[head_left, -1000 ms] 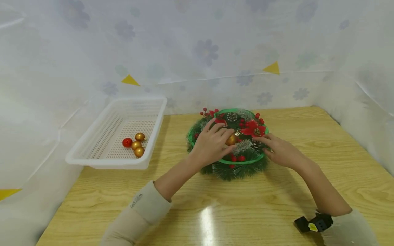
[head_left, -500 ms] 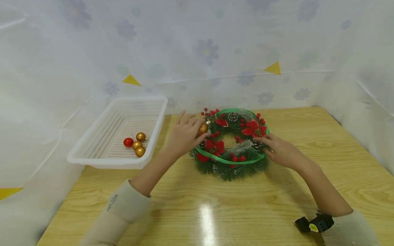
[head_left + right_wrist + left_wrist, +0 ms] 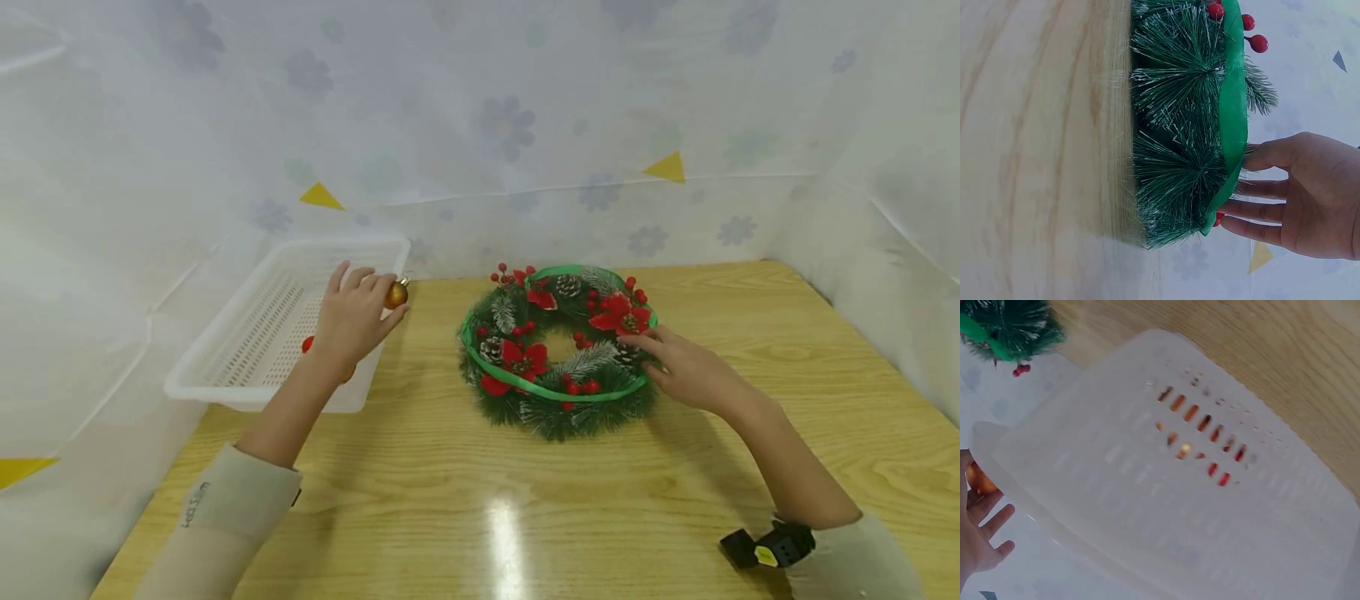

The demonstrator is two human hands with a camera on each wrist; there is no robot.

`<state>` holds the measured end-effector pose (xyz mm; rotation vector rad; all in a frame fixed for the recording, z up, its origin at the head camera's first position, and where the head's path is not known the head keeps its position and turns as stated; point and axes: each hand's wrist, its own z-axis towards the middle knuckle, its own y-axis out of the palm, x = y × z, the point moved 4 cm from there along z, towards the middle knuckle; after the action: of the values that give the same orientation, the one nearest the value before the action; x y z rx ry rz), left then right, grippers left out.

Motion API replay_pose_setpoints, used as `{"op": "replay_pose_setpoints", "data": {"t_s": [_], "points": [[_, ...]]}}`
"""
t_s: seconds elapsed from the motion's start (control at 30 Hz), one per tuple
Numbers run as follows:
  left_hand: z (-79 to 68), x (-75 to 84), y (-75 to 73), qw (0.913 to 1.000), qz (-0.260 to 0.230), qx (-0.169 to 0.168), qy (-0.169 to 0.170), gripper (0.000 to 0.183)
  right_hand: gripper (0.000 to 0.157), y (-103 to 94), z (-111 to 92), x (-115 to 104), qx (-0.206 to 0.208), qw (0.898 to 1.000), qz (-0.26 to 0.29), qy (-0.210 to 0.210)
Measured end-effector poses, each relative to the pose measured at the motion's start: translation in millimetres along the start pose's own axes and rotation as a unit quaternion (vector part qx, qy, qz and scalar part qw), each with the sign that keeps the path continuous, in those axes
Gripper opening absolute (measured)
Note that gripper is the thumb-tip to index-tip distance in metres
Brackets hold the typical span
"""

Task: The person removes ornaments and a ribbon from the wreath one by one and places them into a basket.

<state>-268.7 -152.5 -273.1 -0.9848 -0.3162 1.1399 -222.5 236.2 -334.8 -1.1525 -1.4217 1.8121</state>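
Observation:
My left hand (image 3: 354, 317) holds a gold Christmas bauble (image 3: 396, 294) with a small metal cap, over the right rim of a white plastic basket (image 3: 264, 394). The left wrist view shows the same bauble (image 3: 982, 479) at the fingers, beside the basket wall (image 3: 1135, 506). A red bauble (image 3: 307, 344) lies in the basket; the hand and forearm mostly hide the gold ones. On the table sits a Christmas wreath (image 3: 513, 408) with pine cones, red flowers, berries and a green ribbon (image 3: 577, 398). At its right edge, my right hand (image 3: 693, 371) grips it with fingertips and thumb.
Underneath is a wood-grain table (image 3: 480, 508). A pale flower-patterned sheet (image 3: 510, 125) with yellow triangles (image 3: 321, 197) stands behind and at both sides. A black device (image 3: 772, 546) is strapped on the right wrist.
My left hand has moved left with the gold bauble, from above the wreath to the basket's right rim. My right hand has stayed at the wreath's right edge.

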Motion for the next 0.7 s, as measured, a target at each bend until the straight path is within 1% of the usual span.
{"op": "replay_pose_setpoints", "data": {"t_s": [0.07,0.1,0.2,0.27,0.4,0.5,0.7], "points": [[-5.4,-13.4,3.3,0.9994,-0.001,-0.028,-0.019,0.042,0.046,-0.2,0.4,-0.1,0.000,1.000,0.000,-0.003],[-8.2,-19.8,5.6,0.9984,-0.001,-0.048,-0.030,0.043,0.046,-0.1,0.3,0.0,0.000,1.000,0.000,-0.002],[-15.4,-36.9,12.6,0.9925,0.003,-0.107,-0.059,0.045,0.046,-0.2,0.5,0.3,-0.001,1.000,0.000,-0.004],[-19.8,-46.7,17.3,0.9883,0.004,-0.134,-0.073,0.046,0.047,0.2,0.1,0.8,0.000,1.000,0.000,-0.003],[-29.5,-63.3,26.4,0.9822,0.004,-0.164,-0.091,0.047,0.047,0.6,0.0,1.1,0.003,1.000,-0.001,-0.004],[-37.1,-72.5,34.1,0.9778,0.005,-0.186,-0.097,0.047,0.046,0.5,-0.1,1.0,0.006,1.000,0.000,-0.006],[-49.2,-85.2,49.3,0.9708,0.009,-0.222,-0.091,0.047,0.046,0.3,-0.3,0.6,0.008,1.000,0.001,-0.008]]}}
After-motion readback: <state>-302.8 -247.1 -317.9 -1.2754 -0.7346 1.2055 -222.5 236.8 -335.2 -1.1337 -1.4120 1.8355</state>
